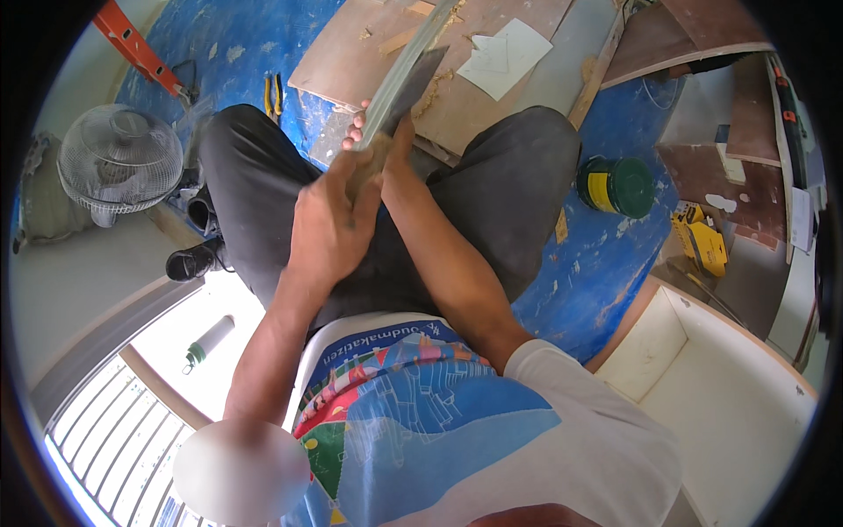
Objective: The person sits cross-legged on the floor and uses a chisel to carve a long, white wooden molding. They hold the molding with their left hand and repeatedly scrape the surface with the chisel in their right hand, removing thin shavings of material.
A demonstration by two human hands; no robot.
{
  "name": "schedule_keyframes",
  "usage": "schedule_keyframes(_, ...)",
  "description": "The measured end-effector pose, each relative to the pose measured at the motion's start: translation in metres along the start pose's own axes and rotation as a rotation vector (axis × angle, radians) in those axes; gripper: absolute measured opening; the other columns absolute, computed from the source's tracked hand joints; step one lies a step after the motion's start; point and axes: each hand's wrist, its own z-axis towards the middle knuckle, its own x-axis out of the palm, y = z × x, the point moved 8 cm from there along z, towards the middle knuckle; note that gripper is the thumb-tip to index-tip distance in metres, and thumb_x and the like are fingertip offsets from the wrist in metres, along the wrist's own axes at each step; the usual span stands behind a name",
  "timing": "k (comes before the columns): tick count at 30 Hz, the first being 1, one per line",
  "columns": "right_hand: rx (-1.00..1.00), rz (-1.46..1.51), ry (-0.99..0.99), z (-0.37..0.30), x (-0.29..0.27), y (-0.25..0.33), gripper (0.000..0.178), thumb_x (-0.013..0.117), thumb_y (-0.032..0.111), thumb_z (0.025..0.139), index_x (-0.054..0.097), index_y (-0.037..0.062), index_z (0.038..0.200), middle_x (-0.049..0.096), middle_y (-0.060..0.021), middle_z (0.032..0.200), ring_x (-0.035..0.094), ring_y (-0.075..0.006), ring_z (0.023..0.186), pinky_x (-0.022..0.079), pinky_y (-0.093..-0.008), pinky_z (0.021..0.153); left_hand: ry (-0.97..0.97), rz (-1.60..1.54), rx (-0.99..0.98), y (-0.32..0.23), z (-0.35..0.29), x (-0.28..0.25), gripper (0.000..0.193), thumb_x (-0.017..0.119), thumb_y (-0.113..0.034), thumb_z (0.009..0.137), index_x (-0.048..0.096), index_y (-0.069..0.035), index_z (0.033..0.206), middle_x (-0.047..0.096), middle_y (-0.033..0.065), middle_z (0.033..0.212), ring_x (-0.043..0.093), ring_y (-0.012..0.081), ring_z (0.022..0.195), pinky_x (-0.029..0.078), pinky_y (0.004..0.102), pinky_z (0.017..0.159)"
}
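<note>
My left hand (pixel 329 215) is closed around a short brown wooden piece (pixel 365 171), perhaps a handle, in front of my lap. Just beyond it, my right hand (pixel 397 145) wraps a long, pale grey-green strip (pixel 399 79), its fingertips showing on the strip's left side. The strip slants up and away over the boards. Along its right side lies a dark grey flat blade-like piece (pixel 420 81); how it joins the wooden piece is hidden by my hands.
Brown boards (pixel 338 48) with shavings and white paper (pixel 505 60) lie ahead on a blue sheet (pixel 580 290). Yellow-handled pliers (pixel 273 95) and a fan (pixel 120 160) are left. Right stand a green tub (pixel 628 187), yellow box (pixel 700 239) and white open box (pixel 729 386).
</note>
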Motion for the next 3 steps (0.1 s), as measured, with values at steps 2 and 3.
schedule_keyframes(2,-0.042,-0.016,-0.07,0.005,-0.004,0.001,0.071,0.031,0.071,0.102,0.059,0.007,0.114,0.057,-0.0166,0.075,0.053,-0.0285,0.063,0.047,-0.0516,0.06,0.046,-0.146,-0.159,0.012,0.018,0.007,0.037,0.069,-0.019,0.097,0.066,-0.002,0.129,0.077,0.0203,0.094,0.076,0.0341,0.082,0.054,0.036,0.072)
schedule_keyframes(3,-0.069,-0.025,-0.103,0.01,-0.005,0.002,0.073,0.032,0.074,0.101,0.059,0.0075,0.115,0.056,-0.0173,0.074,0.054,-0.0285,0.063,0.047,-0.0532,0.06,0.049,-0.149,-0.153,0.01,0.021,0.008,0.037,0.069,-0.019,0.097,0.066,-0.002,0.129,0.077,0.0203,0.094,0.076,0.0341,0.082,0.054,0.036,0.072)
